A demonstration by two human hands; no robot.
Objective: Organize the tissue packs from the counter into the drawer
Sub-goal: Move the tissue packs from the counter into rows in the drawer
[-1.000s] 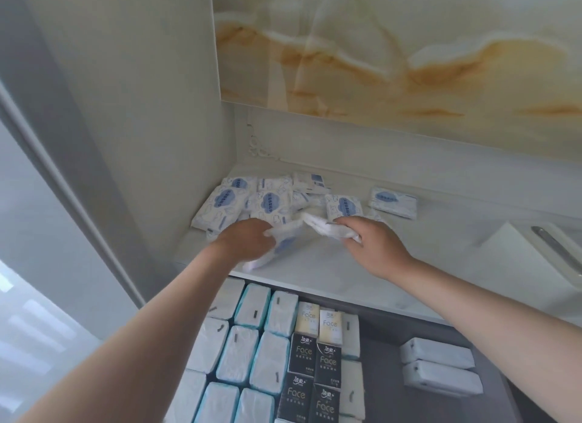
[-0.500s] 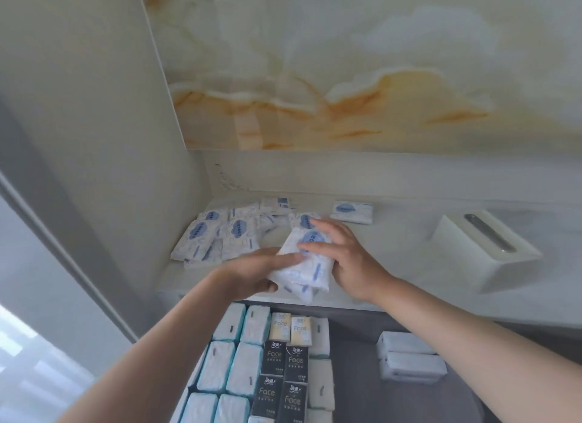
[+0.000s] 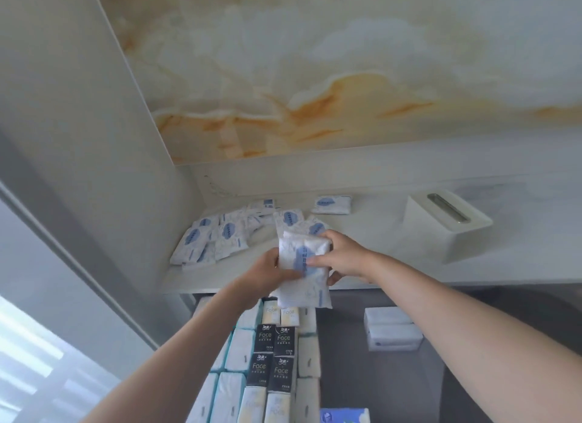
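Tissue packs [image 3: 304,273] | left hand [image 3: 271,273] grips | right hand [image 3: 341,259] pinches

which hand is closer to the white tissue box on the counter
Right. The right hand grips the held packs on their side facing the white tissue box; the left hand grips them on the opposite side, farther away.

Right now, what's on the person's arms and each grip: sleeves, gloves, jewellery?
Nothing worn shows. Both forearms are bare to the frame edge, no sleeves or watch. The left grip and right grip are bare hands, without gloves or visible rings.
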